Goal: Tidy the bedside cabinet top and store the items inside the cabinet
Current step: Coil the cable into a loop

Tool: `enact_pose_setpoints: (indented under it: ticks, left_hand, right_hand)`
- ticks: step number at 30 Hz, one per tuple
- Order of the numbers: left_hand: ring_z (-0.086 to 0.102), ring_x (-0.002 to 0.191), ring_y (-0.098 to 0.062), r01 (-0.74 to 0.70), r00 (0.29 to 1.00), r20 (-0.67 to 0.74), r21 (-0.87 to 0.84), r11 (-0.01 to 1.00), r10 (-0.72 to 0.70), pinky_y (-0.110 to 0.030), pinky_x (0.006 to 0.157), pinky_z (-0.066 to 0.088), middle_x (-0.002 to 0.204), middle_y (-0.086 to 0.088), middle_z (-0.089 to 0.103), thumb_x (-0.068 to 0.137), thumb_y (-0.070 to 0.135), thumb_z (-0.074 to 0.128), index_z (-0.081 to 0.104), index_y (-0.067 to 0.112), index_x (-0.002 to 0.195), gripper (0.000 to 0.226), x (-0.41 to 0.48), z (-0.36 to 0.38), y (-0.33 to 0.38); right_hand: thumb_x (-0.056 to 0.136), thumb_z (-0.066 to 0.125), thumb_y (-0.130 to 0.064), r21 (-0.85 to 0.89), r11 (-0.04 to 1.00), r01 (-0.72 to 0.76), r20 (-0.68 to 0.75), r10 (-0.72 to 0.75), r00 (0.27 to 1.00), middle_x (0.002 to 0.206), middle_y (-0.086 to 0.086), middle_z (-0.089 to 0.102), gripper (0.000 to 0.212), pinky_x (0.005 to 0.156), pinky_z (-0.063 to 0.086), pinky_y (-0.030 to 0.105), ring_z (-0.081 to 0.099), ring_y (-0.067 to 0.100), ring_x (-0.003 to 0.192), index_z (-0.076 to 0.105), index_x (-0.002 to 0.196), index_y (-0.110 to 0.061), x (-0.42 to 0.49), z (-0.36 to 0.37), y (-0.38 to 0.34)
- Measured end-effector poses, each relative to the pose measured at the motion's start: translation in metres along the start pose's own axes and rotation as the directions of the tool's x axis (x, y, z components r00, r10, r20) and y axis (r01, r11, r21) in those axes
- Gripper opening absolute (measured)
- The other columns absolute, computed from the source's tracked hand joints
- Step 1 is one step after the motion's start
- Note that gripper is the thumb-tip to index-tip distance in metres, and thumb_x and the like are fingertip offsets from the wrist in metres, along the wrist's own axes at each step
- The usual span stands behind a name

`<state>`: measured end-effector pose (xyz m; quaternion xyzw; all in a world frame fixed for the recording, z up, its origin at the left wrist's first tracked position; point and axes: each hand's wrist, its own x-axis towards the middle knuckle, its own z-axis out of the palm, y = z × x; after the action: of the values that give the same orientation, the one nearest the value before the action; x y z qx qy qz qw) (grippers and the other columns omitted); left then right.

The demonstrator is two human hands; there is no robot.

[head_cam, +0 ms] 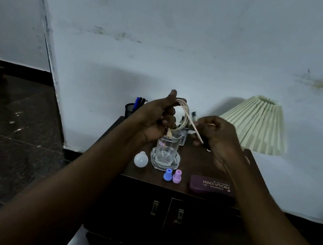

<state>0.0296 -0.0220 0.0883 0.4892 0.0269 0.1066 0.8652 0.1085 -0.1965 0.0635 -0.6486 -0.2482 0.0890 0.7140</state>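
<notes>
Above the dark wooden bedside cabinet (183,191), my left hand (157,117) grips a looped pale cable (186,113), with a plug end dangling over a clear glass (167,149). My right hand (218,138) pinches the cable's free end, stretched out from the loop. The glass stands on a glass saucer (154,162). On the top also lie a white bulb (141,159), a blue cap (167,174), a purple cap (177,176) and a maroon spectacle case (212,187). Both cabinet doors (199,222) are closed.
A black mesh pen holder (130,109) with pens stands at the back left corner. A tilted pleated cream lampshade (259,126) leans at the back right. A small object behind the glass is mostly hidden by my hands. The wall is directly behind; dark tiled floor lies left.
</notes>
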Motion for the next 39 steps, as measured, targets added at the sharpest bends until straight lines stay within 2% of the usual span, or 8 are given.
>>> enact_pose_setpoints:
  ticks: [8,14,17,20,28,32,37,39]
  left_hand:
    - [0.022,0.042,-0.005,-0.041,0.996,-0.071,0.100,0.994,0.048,-0.017,0.040,0.027,0.061,0.002,0.022,0.104,0.037,0.050,0.068,0.008,0.095,0.036,0.001,0.004,-0.006]
    - [0.026,0.050,-0.011,-0.072,0.975,-0.200,0.132,0.989,0.098,-0.019,0.038,0.031,0.064,-0.003,0.031,0.100,0.037,0.060,0.061,0.003,0.110,0.036,0.009,0.001,-0.009]
    - [0.040,0.052,-0.020,-0.068,0.961,-0.258,0.140,0.988,0.103,-0.025,0.045,0.043,0.075,-0.014,0.041,0.091,0.045,0.069,0.060,0.003,0.110,0.047,0.012,-0.001,-0.012]
    - [0.057,0.079,-0.036,-0.089,0.950,-0.289,0.107,0.990,0.117,-0.050,0.075,0.057,0.098,-0.017,0.056,0.088,0.041,0.073,0.070,0.000,0.102,0.043,0.010,0.001,-0.012]
    - [0.051,0.078,-0.029,-0.119,0.950,-0.272,0.143,0.983,0.155,-0.033,0.061,0.049,0.109,-0.013,0.050,0.096,0.032,0.065,0.082,0.019,0.076,0.029,0.008,0.000,-0.009]
    - [0.046,0.082,-0.033,-0.139,0.932,-0.298,0.236,0.962,0.208,-0.032,0.060,0.046,0.098,-0.015,0.052,0.091,0.043,0.071,0.081,0.011,0.088,0.034,0.003,0.001,-0.009]
    - [0.051,0.050,-0.014,-0.092,0.904,-0.357,0.374,0.923,0.235,-0.018,0.043,0.042,0.061,-0.007,0.051,0.099,0.040,0.062,0.072,0.015,0.070,0.039,-0.002,-0.002,0.002]
    - [0.045,0.036,-0.009,-0.091,0.888,-0.389,0.377,0.922,0.246,-0.019,0.041,0.039,0.048,0.000,0.047,0.101,0.040,0.058,0.065,0.020,0.059,0.047,-0.003,-0.003,0.005]
  right_hand:
    - [0.092,0.060,0.010,0.285,0.952,-0.107,0.325,0.009,0.946,0.088,0.011,0.076,0.019,0.068,0.060,0.025,0.072,0.018,0.075,0.072,0.096,-0.003,-0.009,0.014,-0.003]
    - [0.102,0.052,-0.024,0.418,0.884,-0.210,0.293,0.088,0.952,0.105,0.025,0.070,0.021,0.078,0.059,0.043,0.070,0.033,0.087,0.053,0.119,-0.012,-0.014,0.022,-0.018]
    - [0.092,0.068,-0.043,0.215,0.976,-0.037,0.282,-0.026,0.959,0.104,0.018,0.072,0.048,0.076,0.059,0.039,0.071,0.029,0.088,0.044,0.131,-0.028,-0.020,0.025,-0.025]
    - [0.084,0.082,-0.012,-0.128,0.954,0.270,0.383,-0.203,0.901,0.106,0.003,0.073,0.072,0.082,0.060,0.028,0.073,0.013,0.096,0.041,0.139,-0.034,-0.029,0.031,-0.026]
    - [0.085,0.070,-0.015,-0.537,0.704,0.464,0.248,-0.394,0.885,0.082,-0.001,0.074,0.013,0.071,0.051,0.027,0.066,0.016,0.077,0.076,0.096,-0.018,-0.030,0.045,-0.019]
    - [0.081,0.066,-0.029,-0.746,0.479,0.464,0.213,-0.488,0.846,0.128,0.000,0.062,0.021,0.100,0.038,0.043,0.048,0.030,0.126,0.076,0.100,-0.027,-0.026,0.047,-0.008]
    - [0.092,0.072,-0.010,-0.567,-0.195,0.800,0.640,-0.716,0.279,0.127,0.009,0.067,0.020,0.092,0.045,0.048,0.053,0.032,0.118,0.076,0.111,-0.016,-0.049,0.043,-0.013]
    - [0.098,0.065,-0.005,-0.416,-0.254,0.873,0.746,-0.644,0.168,0.113,0.012,0.070,0.017,0.084,0.049,0.043,0.064,0.032,0.101,0.075,0.112,-0.008,-0.060,0.050,-0.014]
